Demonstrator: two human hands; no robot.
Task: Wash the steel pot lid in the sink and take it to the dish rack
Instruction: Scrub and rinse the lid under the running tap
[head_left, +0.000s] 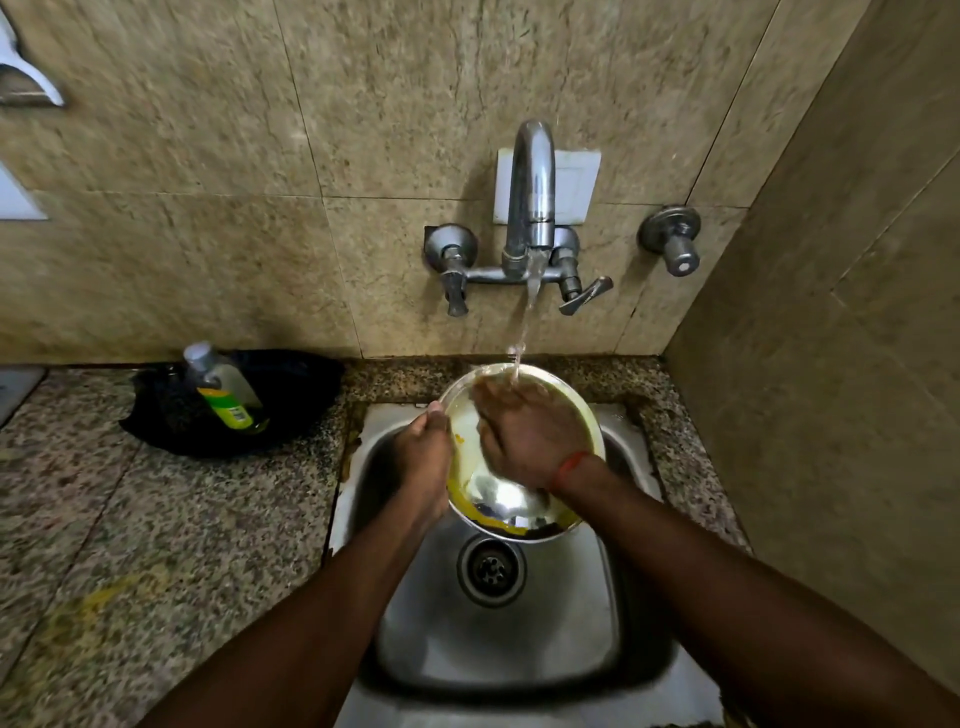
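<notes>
The round steel pot lid (498, 499) is held tilted over the steel sink (498, 639), with yellow food residue along its lower rim. My left hand (423, 457) grips the lid's left edge. My right hand (519, 436) lies flat on the lid's inner face with fingers spread, blurred by motion. Water runs from the wall faucet (530, 192) onto the top of the lid and my right fingers. No dish rack is in view.
A dish soap bottle (223, 387) leans in a black pan (234, 405) on the granite counter (156, 519) left of the sink. Tap handles (584, 296) jut from the tiled wall. A side wall (831, 415) closes in on the right.
</notes>
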